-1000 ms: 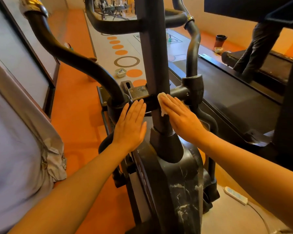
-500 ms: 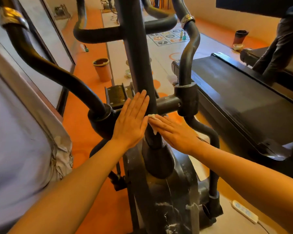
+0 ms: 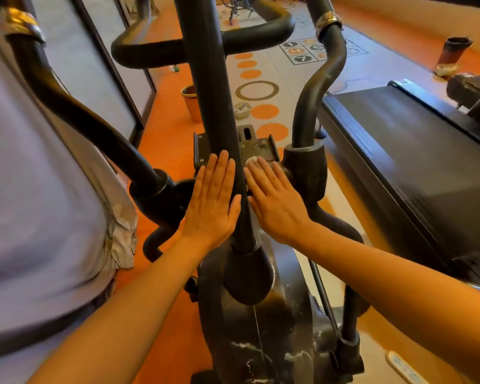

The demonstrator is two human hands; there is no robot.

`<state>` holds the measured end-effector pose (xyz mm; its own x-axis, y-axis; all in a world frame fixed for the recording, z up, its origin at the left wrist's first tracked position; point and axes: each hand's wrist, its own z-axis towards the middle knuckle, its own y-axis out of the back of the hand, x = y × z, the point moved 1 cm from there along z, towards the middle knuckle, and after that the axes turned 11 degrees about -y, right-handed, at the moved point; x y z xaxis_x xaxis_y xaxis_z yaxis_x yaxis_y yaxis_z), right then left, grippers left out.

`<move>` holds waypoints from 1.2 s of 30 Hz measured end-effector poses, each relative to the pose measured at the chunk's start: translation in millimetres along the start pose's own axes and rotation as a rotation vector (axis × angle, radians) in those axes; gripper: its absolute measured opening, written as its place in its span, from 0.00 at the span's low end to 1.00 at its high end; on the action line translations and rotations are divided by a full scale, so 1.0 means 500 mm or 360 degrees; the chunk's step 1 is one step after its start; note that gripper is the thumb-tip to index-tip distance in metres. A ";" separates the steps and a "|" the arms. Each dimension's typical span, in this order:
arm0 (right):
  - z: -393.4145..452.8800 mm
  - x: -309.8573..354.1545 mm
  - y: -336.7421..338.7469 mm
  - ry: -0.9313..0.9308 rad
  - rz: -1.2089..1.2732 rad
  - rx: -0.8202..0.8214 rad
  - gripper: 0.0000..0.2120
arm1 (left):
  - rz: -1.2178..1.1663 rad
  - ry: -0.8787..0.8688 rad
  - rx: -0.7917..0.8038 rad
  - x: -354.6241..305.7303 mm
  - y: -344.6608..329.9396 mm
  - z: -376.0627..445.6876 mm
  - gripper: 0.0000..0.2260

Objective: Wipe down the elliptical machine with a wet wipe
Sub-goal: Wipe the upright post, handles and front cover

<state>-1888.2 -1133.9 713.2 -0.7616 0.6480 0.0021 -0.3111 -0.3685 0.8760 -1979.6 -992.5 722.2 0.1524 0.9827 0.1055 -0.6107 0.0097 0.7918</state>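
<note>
Head view: looking down on the elliptical machine (image 3: 250, 314).
Left hand (image 3: 212, 200): fingers straight, flat against the left side of the centre post (image 3: 211, 92), holding nothing.
Wet wipe (image 3: 252, 161): white edge peeking out under the right fingertips, beside the post.
Right hand (image 3: 275, 202): fingers straight, pressing the wipe down.
Far right: treadmill (image 3: 416, 162).
</note>
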 end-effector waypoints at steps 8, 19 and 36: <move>-0.011 -0.083 0.032 -0.0039 -0.0294 0.0037 0.27 | -0.0137 0.0052 -0.0051 -0.013 -0.009 0.004 0.35; 0.002 -0.013 0.024 -0.0211 0.0210 0.0061 0.27 | -0.0154 0.0007 -0.0096 -0.008 -0.022 0.002 0.35; 0.028 -0.001 0.046 -0.0082 0.0374 0.0222 0.27 | -0.0013 -0.0107 -0.0018 0.019 -0.022 -0.007 0.33</move>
<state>-1886.8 -1133.4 740.1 -0.7726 0.5899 0.2348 -0.0450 -0.4198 0.9065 -1974.3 -982.7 712.3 0.2093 0.9678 0.1396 -0.6179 0.0202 0.7860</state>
